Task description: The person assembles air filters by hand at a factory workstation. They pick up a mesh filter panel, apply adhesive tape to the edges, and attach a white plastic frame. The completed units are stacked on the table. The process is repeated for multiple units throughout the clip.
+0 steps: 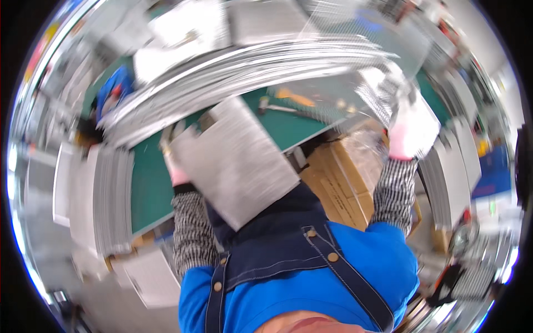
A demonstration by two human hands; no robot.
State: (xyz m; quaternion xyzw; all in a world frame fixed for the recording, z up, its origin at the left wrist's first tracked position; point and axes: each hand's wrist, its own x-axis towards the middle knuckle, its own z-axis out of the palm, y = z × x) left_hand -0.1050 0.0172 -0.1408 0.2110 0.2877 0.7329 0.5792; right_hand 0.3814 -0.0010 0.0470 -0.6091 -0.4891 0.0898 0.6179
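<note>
My left hand [175, 159], in a pale glove with a pink cuff, grips the left edge of a flat silver metal sheet [239, 161]. The sheet is tilted in front of my apron and has a notch at its upper left corner. My right hand [412, 126], gloved the same way, is raised at the right beyond the bench edge. Motion smears its fingers, which appear closed on a perforated metal sheet [375, 95]. Part of that sheet reaches left over the bench, where things show through it.
Long stacked metal strips [244, 69] cross the green bench [151, 183]. A hammer [288, 110] and an orange tool [295, 97] lie near its front edge. A cardboard box [336, 180] stands below at the right. Stacked panels flank me on the left [112, 194] and right [448, 183].
</note>
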